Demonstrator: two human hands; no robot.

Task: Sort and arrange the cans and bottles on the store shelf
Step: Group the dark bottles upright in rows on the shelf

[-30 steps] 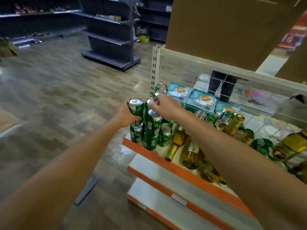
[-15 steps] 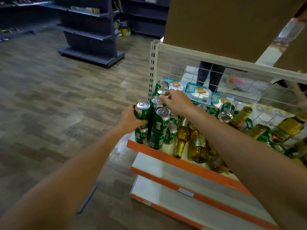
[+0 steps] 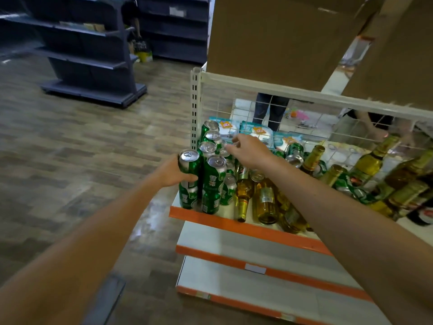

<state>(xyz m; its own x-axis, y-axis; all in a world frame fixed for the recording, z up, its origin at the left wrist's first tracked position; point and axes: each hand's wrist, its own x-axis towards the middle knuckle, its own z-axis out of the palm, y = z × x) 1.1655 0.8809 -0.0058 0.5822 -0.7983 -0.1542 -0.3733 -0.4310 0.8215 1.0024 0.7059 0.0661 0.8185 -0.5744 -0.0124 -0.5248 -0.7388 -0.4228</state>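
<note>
Several green cans (image 3: 214,181) stand stacked two high at the left end of the top shelf (image 3: 234,222). My left hand (image 3: 172,171) grips the upper can (image 3: 189,165) of the front-left stack from its left side. My right hand (image 3: 251,150) reaches over the stacks, its fingertips at the top of a rear can (image 3: 223,151); whether they pinch it is unclear. To the right, amber glass bottles (image 3: 266,204) lie on their sides, mixed with more green cans (image 3: 295,153).
A wire mesh back (image 3: 304,118) closes the shelf, with blue-white packets (image 3: 256,132) against it. Cardboard boxes (image 3: 281,38) sit above. A person's legs (image 3: 270,109) show behind the mesh. Two lower shelves (image 3: 257,245) jut out below. Dark shelving (image 3: 93,59) stands far left.
My right hand has moved from the front can tops back toward the rear cans. My left hand keeps its grip on the upper front-left can. The view has shifted.
</note>
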